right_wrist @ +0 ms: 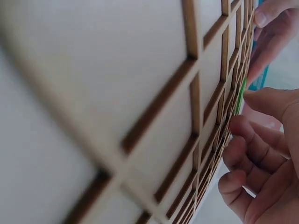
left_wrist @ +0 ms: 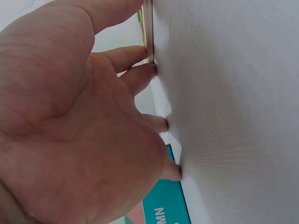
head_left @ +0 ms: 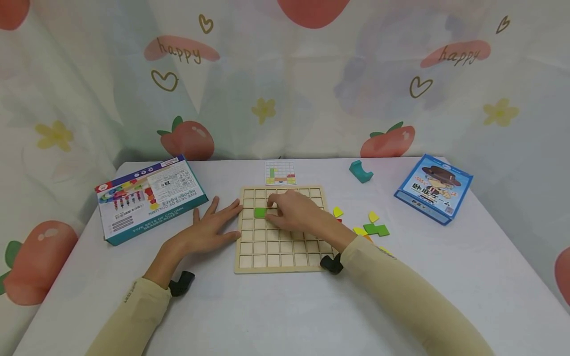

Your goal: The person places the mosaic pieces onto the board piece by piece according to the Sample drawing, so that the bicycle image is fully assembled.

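Beige sleeves [head_left: 405,291] enter at the lower corners of the frame, each leading to a bare hand at the wooden grid board [head_left: 273,269], centre. Left hand [head_left: 207,232]: fingers spread and extended, thumb and forefinger at the board's left rim, other fingertips on the white tablecloth [head_left: 276,316]. Right hand [head_left: 296,211]: fingers bent over the board's upper middle, thumb and forefinger just beside the green square tile [head_left: 260,212]; whether they pinch anything cannot be told. The tile lies on the board, second column from the left, third row from the top. Judged by appearance, it is light, thin, stiff and rather smooth, best taken by opposite edges between thumb and forefinger; the board should be rigid and easily lifted by its outer rim. The tile's visible part is nearly square, showing no clear long axis, its sides parallel to the grid lines. Also near-square, the board lies flat, its columns running up the frame. Right of centre: a green zigzag piece [head_left: 382,230] and a yellow piece [head_left: 373,216]. Above the board: a pattern card [head_left: 280,173].
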Demonstrator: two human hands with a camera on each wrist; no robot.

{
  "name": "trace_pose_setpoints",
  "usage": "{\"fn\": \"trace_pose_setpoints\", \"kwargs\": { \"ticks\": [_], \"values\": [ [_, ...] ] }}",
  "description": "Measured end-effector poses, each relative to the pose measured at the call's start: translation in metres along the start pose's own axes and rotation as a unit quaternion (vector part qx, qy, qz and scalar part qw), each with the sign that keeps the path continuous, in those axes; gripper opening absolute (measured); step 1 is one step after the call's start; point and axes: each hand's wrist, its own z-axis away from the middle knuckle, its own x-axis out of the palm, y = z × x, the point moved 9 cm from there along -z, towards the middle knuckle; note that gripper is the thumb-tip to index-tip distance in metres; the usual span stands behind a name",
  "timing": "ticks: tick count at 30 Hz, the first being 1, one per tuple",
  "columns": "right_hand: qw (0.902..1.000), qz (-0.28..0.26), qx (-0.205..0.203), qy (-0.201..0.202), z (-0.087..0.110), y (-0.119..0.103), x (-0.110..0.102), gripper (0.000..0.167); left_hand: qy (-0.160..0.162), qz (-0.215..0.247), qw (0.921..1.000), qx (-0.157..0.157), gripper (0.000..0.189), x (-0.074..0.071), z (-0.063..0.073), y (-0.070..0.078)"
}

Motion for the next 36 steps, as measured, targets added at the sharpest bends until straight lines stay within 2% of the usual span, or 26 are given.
{"fn": "trace_pose_setpoints", "kwargs": {
  "ticks": [8,12,24,36],
  "values": [
    [0.9982,-0.048,-0.027,0.023,0.018,0.013,-0.009,0.027,0.007,0.002,1.0,0.001,0.073,0.0,0.0,-0.001],
    [0.9967,-0.068,-0.025,0.036,0.031,0.023,-0.018,0.025,0.01,0.006,0.9999,0.002,0.073,0.0,0.001,0.0],
    [0.9966,-0.057,0.007,0.06,0.074,0.06,-0.038,0.026,0.009,0.003,1.0,-0.002,0.074,0.0,0.001,-0.001],
    [0.9964,-0.059,0.028,0.054,0.116,0.095,-0.041,0.024,0.007,-0.002,1.0,-0.005,0.075,0.002,0.001,-0.002]
  ]
}}
